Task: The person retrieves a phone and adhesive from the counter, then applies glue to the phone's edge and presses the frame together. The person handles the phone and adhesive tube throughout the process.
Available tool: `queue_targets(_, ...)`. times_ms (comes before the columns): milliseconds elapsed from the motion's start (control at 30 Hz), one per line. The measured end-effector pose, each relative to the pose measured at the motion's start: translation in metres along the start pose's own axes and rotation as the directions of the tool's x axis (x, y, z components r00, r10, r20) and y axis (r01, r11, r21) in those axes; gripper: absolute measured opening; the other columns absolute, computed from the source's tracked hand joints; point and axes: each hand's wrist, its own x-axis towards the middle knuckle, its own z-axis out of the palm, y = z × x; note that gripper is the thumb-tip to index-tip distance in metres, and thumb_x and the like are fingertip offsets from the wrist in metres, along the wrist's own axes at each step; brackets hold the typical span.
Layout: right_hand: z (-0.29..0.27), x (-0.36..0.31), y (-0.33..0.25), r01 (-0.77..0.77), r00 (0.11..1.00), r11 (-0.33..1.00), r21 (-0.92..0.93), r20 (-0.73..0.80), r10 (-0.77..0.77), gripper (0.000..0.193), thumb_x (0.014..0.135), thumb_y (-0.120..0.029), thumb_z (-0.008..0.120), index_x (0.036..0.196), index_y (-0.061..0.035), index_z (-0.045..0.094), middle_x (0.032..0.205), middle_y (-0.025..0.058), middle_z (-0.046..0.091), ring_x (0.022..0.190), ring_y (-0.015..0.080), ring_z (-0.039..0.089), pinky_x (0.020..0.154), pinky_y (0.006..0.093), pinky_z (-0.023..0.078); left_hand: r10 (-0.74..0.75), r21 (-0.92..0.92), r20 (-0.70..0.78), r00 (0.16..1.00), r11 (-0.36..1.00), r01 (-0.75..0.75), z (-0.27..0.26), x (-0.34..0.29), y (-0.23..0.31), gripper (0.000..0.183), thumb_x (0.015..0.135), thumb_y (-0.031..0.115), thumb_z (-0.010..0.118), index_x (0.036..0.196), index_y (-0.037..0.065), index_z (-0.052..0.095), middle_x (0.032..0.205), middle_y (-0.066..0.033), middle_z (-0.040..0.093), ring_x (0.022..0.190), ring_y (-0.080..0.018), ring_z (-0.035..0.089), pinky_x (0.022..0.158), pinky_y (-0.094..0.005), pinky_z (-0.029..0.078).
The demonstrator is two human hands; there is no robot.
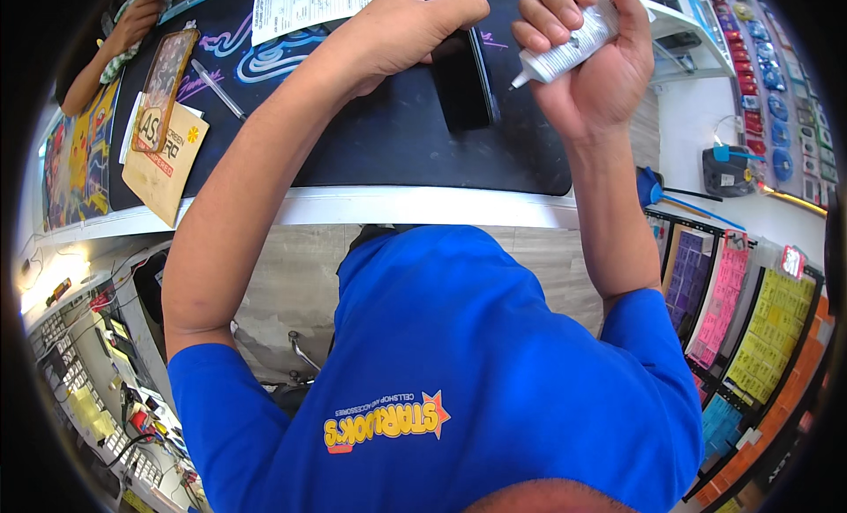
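A black smartphone (463, 85) with a dark, glossy face is at the top middle, over a black desk mat (353, 138). My left hand (410, 26) grips its left side, with the thumb stretched across the upper part; most of the other fingers are hidden at the frame's top. To the right, my right hand (591, 76) is closed around a white squeeze tube (572, 47). The tube's narrow nozzle points down and left toward the phone, apart from it.
Left on the desk lie a pen (218, 89), a phone case (165, 81) and a brown envelope (169, 164). A printed paper (304, 10) lies beyond my left forearm. Another person's hand (139, 21) with a cloth is at upper left. Accessory racks (768, 81) stand right.
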Motion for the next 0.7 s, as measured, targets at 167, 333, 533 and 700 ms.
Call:
queue_targets(167, 0.015, 0.004, 0.002, -0.004, 0.992, 1.0, 0.004, -0.127, 0.005, 0.034, 0.107, -0.041, 0.052, 0.099, -0.01, 0.061, 0.071, 0.0009, 0.048, 0.064, 0.0157, 0.05, 0.061, 0.0308, 0.046, -0.085, -0.043, -0.045, 0.995, 0.996, 0.083, -0.002, 0.008, -0.015, 0.078, 0.091, 0.019, 0.065, 0.15, -0.009, 0.022, 0.088, -0.0058, 0.056, 0.067, -0.0101, 0.051, 0.06, -0.0234, 0.042)
queue_targets(333, 0.001, 0.009, -0.002, -0.11, 0.992, 0.973, 0.203, -0.033, 0.119, 0.041, 0.107, -0.046, 0.051, 0.09, -0.0104, 0.059, 0.069, 0.0003, 0.046, 0.061, 0.0148, 0.046, 0.058, 0.03, 0.043, -0.076, -0.075, -0.045, 0.996, 0.995, 0.073, -0.004, 0.004, -0.018, 0.079, 0.091, 0.018, 0.065, 0.15, -0.009, 0.02, 0.088, -0.0054, 0.056, 0.067, -0.01, 0.05, 0.06, -0.0238, 0.042)
queue_targets(533, 0.005, 0.009, -0.004, -0.074, 0.994, 0.993, 0.092, 0.093, 0.066, 0.051, 0.107, -0.054, 0.046, 0.077, -0.0133, 0.051, 0.062, -0.0012, 0.041, 0.053, 0.0142, 0.043, 0.05, 0.03, 0.039, -0.035, -0.007, -0.02, 0.999, 0.999, 0.035, -0.001, 0.004, -0.013, 0.08, 0.091, 0.02, 0.066, 0.149, -0.01, 0.02, 0.084, -0.0045, 0.055, 0.066, -0.0103, 0.049, 0.059, -0.0253, 0.042)
queue_targets(700, -0.004, 0.007, -0.019, -0.094, 0.995, 0.995, 0.015, -0.018, 0.094, 0.04, 0.11, -0.04, 0.043, 0.081, -0.013, 0.051, 0.063, -0.0017, 0.041, 0.053, 0.0127, 0.043, 0.051, 0.0298, 0.039, -0.013, -0.058, -0.005, 1.0, 0.998, 0.013, 0.001, -0.007, -0.004, 0.082, 0.091, 0.022, 0.067, 0.15, -0.012, 0.02, 0.085, -0.0047, 0.057, 0.071, -0.0114, 0.052, 0.063, -0.0252, 0.044)
